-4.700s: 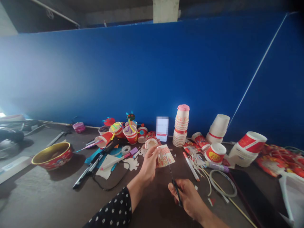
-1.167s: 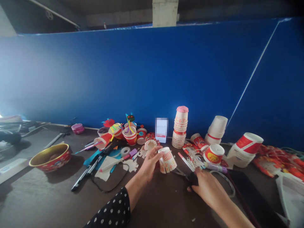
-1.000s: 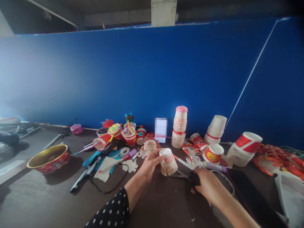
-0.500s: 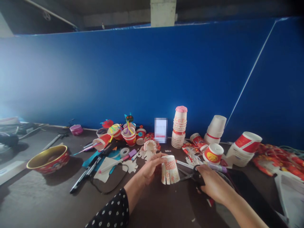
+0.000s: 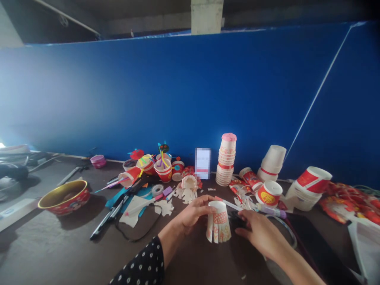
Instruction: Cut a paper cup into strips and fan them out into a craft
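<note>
Well left of the tall cup stack (image 5: 225, 160), the gold-lined bowl (image 5: 67, 202) is seen where it was before, and closer to the stack the decorated cups (image 5: 162, 175) have likewise been left in place. By the left hand (image 5: 194, 215), in front of the stack and to its left, the fringed paper cup (image 5: 220, 221) is gripped near its upturned base; tipped some seconds ago, it is now held upside down before the stack, with its strips pointed downward. In front of the stack, to its right, the scissors (image 5: 236, 221) are mostly hidden, their blades no longer shown; whether they are gripped by the right hand (image 5: 258, 232), its fingers bent beside them, cannot be told
</note>
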{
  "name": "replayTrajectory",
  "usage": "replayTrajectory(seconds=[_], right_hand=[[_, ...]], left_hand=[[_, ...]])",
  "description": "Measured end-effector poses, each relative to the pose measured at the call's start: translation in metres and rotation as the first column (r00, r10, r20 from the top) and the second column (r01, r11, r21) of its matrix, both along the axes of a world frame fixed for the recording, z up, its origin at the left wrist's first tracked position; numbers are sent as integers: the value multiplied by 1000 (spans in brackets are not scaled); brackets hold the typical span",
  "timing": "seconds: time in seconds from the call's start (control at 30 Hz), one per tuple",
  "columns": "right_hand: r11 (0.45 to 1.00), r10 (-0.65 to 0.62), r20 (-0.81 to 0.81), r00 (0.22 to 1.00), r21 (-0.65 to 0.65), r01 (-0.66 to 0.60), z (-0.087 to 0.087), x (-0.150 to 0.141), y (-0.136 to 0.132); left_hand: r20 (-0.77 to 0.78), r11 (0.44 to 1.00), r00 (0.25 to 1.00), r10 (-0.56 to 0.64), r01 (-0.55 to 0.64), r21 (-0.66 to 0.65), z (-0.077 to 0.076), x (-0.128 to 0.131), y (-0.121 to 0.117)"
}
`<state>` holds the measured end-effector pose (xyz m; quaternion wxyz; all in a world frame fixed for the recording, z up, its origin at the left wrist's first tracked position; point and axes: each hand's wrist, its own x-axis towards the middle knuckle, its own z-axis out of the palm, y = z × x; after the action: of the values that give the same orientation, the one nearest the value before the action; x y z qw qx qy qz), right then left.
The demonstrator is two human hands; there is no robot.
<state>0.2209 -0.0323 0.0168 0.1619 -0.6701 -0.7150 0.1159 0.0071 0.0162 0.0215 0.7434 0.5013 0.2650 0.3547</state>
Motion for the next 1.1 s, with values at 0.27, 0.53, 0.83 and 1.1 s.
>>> replayTrajectory(seconds=[0.27,0.53,0.83,1.1], right_hand=[[997,35,-468,883,-50,-66,2,-23,-4],[984,-40,-666,745,-157,-88,-12,-26,1],[971,-51,115,992,239,22,-14,-2,41],[940,-55,-354,934,296,168,-22,2,63]], left_hand=[[1,996,998,-60,60,59,5,0,-6],[-82,991,992,-95,103,88,5,-2,-4],[-137,991,982,-133,136,14,-5,2,-2],[-152,990,980,-132,137,22,-11,2,0]])
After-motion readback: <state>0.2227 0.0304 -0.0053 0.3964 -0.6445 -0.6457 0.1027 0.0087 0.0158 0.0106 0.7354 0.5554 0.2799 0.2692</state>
